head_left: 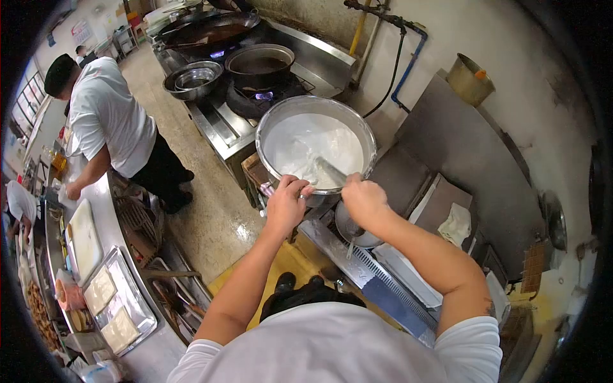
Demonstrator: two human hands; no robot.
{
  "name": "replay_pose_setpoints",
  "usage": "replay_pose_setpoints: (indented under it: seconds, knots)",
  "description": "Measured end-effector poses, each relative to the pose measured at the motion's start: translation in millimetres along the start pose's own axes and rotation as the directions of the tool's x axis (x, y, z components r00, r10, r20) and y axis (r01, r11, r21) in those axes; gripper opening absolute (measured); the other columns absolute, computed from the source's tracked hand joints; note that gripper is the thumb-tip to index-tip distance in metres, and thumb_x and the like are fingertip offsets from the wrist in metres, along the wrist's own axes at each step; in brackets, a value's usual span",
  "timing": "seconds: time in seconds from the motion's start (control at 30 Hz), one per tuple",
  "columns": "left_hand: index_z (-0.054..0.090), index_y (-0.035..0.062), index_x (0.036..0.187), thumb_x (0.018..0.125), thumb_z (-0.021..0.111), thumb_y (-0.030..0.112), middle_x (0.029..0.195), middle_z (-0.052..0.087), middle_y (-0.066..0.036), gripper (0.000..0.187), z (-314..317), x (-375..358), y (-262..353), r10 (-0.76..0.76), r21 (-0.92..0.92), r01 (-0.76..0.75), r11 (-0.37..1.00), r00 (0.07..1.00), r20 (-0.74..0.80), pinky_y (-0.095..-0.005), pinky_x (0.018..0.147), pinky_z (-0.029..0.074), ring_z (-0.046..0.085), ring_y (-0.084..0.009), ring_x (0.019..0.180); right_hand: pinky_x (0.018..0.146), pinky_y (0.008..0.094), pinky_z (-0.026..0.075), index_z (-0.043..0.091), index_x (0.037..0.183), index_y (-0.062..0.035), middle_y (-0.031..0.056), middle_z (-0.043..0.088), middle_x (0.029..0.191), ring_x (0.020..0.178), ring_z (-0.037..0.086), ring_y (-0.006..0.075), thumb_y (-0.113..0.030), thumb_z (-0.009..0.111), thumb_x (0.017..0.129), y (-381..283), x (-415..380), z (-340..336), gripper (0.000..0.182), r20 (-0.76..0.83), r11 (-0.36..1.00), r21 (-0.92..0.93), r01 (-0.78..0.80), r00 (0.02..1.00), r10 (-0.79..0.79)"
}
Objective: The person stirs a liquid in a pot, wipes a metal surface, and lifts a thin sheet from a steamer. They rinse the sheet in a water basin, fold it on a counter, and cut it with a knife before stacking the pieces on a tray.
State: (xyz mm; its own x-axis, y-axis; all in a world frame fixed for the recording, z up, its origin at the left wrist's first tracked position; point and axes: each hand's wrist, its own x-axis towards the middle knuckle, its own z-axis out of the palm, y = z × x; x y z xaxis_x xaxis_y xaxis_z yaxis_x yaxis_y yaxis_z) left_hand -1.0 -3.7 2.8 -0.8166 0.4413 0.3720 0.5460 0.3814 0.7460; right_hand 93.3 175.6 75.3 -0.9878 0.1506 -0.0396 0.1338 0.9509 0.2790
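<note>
A large round metal pot [260, 148] holds a thick white liquid [306, 137]. My left hand [288, 203] is closed over the pot's near rim, with a ring on one finger. Just to its right, my right hand [365, 202] is wrapped round the upper end of a metal stirring tool [329, 171]. The tool slants down to the left into the white liquid, so its lower end is hidden and its exact kind cannot be made out. Around it the liquid's surface is ridged.
Beyond the pot, a dark pot [260, 64] and a wok [214, 32] sit over lit burners. Nested bowls [193, 80] stand on the stove. A co-worker [115, 118] stands at the left counter, which bears a tray [142, 306] with pale slabs. A cloth [455, 221] lies right.
</note>
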Motion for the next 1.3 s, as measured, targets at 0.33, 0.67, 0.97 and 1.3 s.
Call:
replay_pose_setpoints:
  seconds: [0.33, 0.67, 0.97, 1.3]
  knots:
    - [0.075, 0.0097, 0.103, 0.094, 0.07, 0.031, 0.111, 0.066, -0.009, 0.023, -2, -1, 3, -0.04, 0.005, 0.04, 0.999, 0.999, 0.02, -0.0441, 0.079, 0.054, 0.068, -0.0344, 0.093, 0.067, 0.047, 0.058, 0.075, 0.086, 0.0053, 0.0257, 0.073, 0.085, 0.077, 0.074, 0.0328, -0.001, 0.065, 0.073, 67, 38, -86, 0.018, 0.55, 0.996, 0.054, 0.068, 0.831, -0.087]
    - [0.075, 0.0103, 0.102, 0.094, 0.071, 0.032, 0.11, 0.067, -0.008, 0.023, 1, 0, -3, -0.001, 0.027, 0.001, 1.0, 1.0, 0.003, -0.0444, 0.079, 0.054, 0.068, -0.0338, 0.094, 0.041, 0.0368, 0.039, 0.063, 0.073, -0.0012, 0.0041, 0.056, 0.058, 0.045, 0.049, 0.0152, -0.023, 0.066, 0.096, 64, 33, -60, 0.032, 0.675, 0.574, 0.619, -0.535, 0.737, -0.041]
    - [0.076, 0.0108, 0.101, 0.094, 0.071, 0.03, 0.107, 0.066, -0.008, 0.021, 0, 2, -3, 0.009, 0.04, -0.01, 0.999, 1.0, 0.015, -0.0422, 0.077, 0.054, 0.068, -0.0321, 0.091, 0.034, 0.0269, 0.032, 0.062, 0.078, -0.0027, -0.0002, 0.054, 0.06, 0.041, 0.046, 0.0067, -0.019, 0.061, 0.099, 38, -29, -18, 0.026, 0.513, 0.026, 0.855, -0.517, 0.853, 0.102]
    - [0.076, 0.011, 0.102, 0.093, 0.072, 0.029, 0.105, 0.067, -0.009, 0.021, -7, 4, 1, 0.011, 0.033, -0.013, 0.999, 0.998, 0.067, -0.042, 0.078, 0.053, 0.068, -0.0322, 0.09, 0.044, 0.026, 0.037, 0.072, 0.108, -0.0028, -0.0017, 0.057, 0.067, 0.048, 0.048, 0.0064, -0.019, 0.06, 0.101, 7, -93, 8, 0.021, 0.366, -0.118, 0.931, -0.347, 0.885, 0.288]
